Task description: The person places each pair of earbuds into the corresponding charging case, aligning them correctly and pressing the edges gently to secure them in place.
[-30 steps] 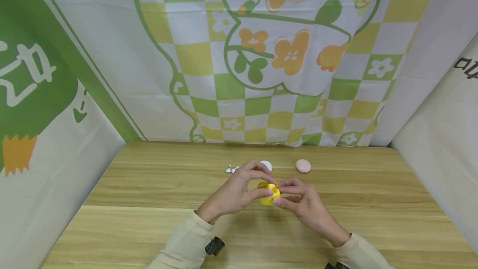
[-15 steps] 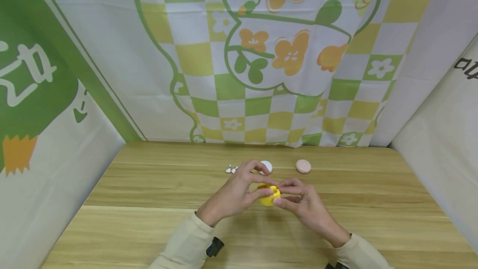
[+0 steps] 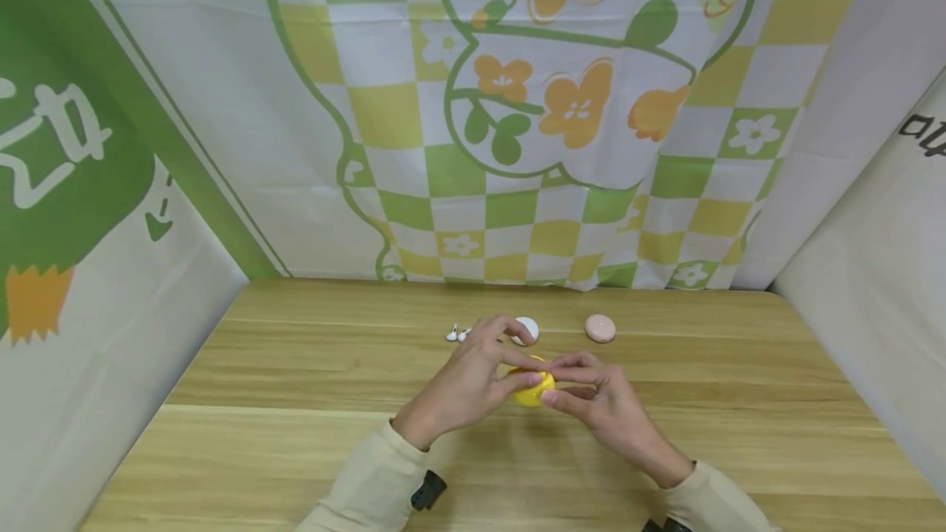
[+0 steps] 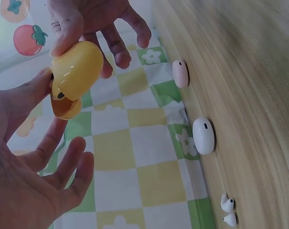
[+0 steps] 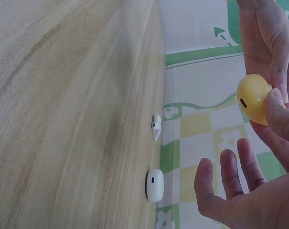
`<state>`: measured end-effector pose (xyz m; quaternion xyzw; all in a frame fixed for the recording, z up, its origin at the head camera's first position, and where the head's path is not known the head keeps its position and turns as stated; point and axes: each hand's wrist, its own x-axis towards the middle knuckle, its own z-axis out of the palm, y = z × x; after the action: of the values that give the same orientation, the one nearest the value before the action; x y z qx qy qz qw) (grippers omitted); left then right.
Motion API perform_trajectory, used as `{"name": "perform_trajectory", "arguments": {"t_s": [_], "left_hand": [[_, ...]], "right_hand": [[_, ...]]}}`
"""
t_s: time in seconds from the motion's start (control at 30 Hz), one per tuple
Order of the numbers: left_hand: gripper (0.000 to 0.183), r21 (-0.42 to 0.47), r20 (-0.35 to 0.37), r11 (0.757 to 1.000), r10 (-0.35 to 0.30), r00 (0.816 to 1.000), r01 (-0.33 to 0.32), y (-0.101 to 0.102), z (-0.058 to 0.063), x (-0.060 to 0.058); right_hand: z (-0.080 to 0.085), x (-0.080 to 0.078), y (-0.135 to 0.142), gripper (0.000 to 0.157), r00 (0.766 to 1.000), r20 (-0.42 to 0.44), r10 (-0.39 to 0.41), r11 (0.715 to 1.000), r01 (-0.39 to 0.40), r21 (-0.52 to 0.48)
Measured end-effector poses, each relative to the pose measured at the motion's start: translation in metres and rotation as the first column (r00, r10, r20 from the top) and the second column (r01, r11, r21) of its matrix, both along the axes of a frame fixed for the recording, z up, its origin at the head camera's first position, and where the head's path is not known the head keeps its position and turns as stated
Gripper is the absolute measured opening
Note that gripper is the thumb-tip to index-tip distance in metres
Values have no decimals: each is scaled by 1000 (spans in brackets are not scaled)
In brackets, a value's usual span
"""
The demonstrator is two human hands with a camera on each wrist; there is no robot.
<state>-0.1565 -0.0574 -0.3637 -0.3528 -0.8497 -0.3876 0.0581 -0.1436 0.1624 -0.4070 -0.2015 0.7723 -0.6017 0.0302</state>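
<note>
Both hands hold a small, glossy yellow earbud case [image 3: 534,392] over the middle of the table. My left hand [image 3: 473,380] has its thumb on the near side and its index finger across the top; its other fingers are spread away. From the right, my right hand [image 3: 606,401] pinches the case between thumb and fingers. In the left wrist view, a curved lip [image 4: 68,109] stands out from the rounded yellow body [image 4: 80,69], beside a small dark slot. A dark oblong slot also shows on the yellow case [image 5: 251,95] in the right wrist view.
Beyond the hands on the wooden table [image 3: 310,368] lie two white earbuds [image 3: 452,335] and a white earbud case [image 3: 528,328], partly behind the left hand. A pink earbud case [image 3: 600,327] lies to their right. A patterned cloth [image 3: 510,228] hangs at the back edge.
My left index finger has come down across the top of the yellow case, and its hollow inside, visible earlier, is now covered. The right hand stays in place.
</note>
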Motion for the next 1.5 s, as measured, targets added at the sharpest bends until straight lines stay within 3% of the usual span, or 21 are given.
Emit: {"name": "perform_trajectory", "arguments": {"t_s": [0.23,0.4,0.53,0.7,0.83,1.03,1.33,1.5], "left_hand": [[12,31,3,999,33,999,-33,2,0,1],[12,-9,-35,999,41,999,-41,3,0,1],[14,-38,-24,999,28,999,-29,1,2,3],[17,-7,31,1000,9,999,-8,-4,3,4],[19,68,99,998,-6,995,0,-10,5,2],[23,164,158,985,19,987,-45,-18,4,-4],[27,183,270,974,84,959,-136,-21,-4,-9],[29,163,333,977,79,939,-140,-20,-8,-12]], "right_hand": [[0,0,0,27,1000,-6,-4,1000,4,-3],[0,-1,0,26,1000,-3,3,1000,-3,-10],[-1,-1,1,26,1000,-6,-2,1000,2,-4],[-1,0,2,26,1000,-13,-14,1000,14,8],[1,1,3,25,1000,4,-28,1000,28,10],[3,2,4,26,999,16,-46,999,45,18],[3,1,4,26,998,26,-53,999,53,2],[5,2,3,27,998,32,-55,998,55,-2]]}}
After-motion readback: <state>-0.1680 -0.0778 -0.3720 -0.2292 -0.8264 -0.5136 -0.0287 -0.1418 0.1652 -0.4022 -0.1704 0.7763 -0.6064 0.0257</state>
